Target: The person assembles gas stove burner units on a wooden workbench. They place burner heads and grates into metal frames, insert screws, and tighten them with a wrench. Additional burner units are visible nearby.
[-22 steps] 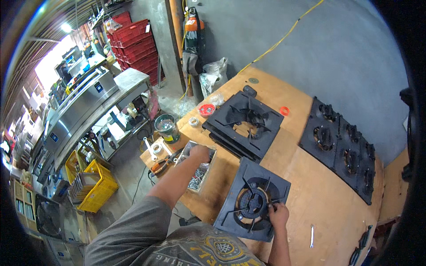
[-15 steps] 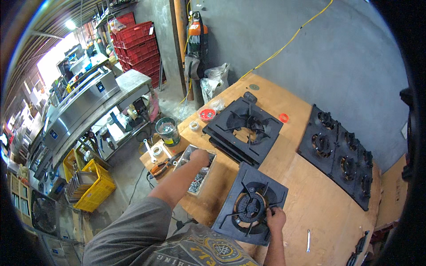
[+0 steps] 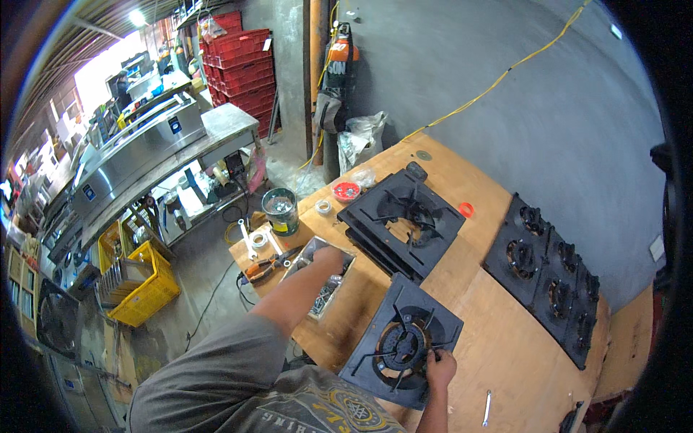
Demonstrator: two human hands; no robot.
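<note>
My left hand [image 3: 328, 260] reaches down into an open box of bolts [image 3: 322, 303] at the near left of the wooden table [image 3: 462, 325]. Its fingers are hidden inside the box. In front of me lies a square black stove top [image 3: 368, 353] with a round burner [image 3: 401, 345] and a pronged grate [image 3: 419, 323] over it. My right hand [image 3: 440, 368] is closed on the grate's right prong, thumb and fingers curled together. Behind it rests a stack of similar black stove tops [image 3: 393, 202].
Pliers [image 3: 261, 270], wrenches [image 3: 247, 242], a tape roll [image 3: 323, 207] and a bucket of hardware [image 3: 280, 211] crowd the left corner. A red bowl [image 3: 346, 191] sits beyond. At right are a multi-burner black panel [image 3: 538, 281] and a loose wrench [image 3: 486, 408].
The view has shifted slightly. Both hands keep their places, the left in the box of bolts and the right at the grate.
</note>
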